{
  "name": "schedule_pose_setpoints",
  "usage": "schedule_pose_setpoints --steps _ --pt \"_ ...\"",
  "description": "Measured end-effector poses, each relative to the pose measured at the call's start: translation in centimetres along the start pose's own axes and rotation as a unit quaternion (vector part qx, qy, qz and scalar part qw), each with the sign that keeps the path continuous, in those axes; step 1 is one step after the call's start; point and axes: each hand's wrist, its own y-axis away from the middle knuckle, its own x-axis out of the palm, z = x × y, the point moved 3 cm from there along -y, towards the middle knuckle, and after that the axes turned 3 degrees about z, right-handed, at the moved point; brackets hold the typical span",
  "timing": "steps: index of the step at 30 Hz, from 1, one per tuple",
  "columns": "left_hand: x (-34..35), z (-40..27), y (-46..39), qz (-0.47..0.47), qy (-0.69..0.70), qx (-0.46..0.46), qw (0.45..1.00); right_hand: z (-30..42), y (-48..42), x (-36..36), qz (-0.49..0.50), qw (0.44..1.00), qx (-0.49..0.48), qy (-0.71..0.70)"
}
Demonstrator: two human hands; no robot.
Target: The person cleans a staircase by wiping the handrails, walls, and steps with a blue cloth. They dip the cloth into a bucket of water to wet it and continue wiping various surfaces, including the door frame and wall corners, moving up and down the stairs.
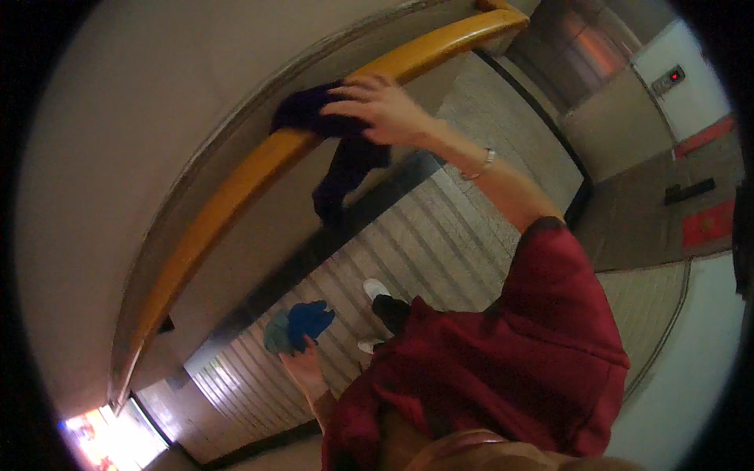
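With my right hand [377, 112], I press a dark purple cloth [306, 112] onto a yellow-brown handrail [235, 176]. The fingers are spread over the cloth, and part of it hangs down beside the rail. A light bracelet [489, 159] is on that wrist. Lower down, away from the rail, my left hand [305, 359] holds a blue cloth [309, 321] bunched against a grey-green cloth [275, 332]. The thumb side of this hand is partly hidden by the cloths.
The rail runs along a wall [118, 118]. Striped steps [412, 235] lie below me, with a white shoe [375, 288] on them, and meet a speckled landing [495, 112]. A panel with a red light [670, 80] is on the far wall. Bright light enters at lower left.
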Motion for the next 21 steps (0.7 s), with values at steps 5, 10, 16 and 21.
schedule_pose_setpoints --steps 5,10,16,21 --pt "7.3 0.3 0.9 0.001 -0.047 -0.041 0.998 -18.9 8.8 -6.5 -0.163 0.960 0.191 0.124" --pt "6.4 1.4 0.4 -0.005 -0.033 -0.081 0.996 -30.3 19.8 -12.8 -0.238 0.925 0.293 0.047" --pt "9.2 1.7 1.8 -0.004 -0.061 -0.022 0.998 -20.7 21.7 -2.5 -0.403 0.621 0.360 -0.568" --pt "15.3 4.3 2.1 0.092 -0.035 0.010 0.995 -6.2 19.5 5.9 -0.098 0.603 0.382 -0.693"
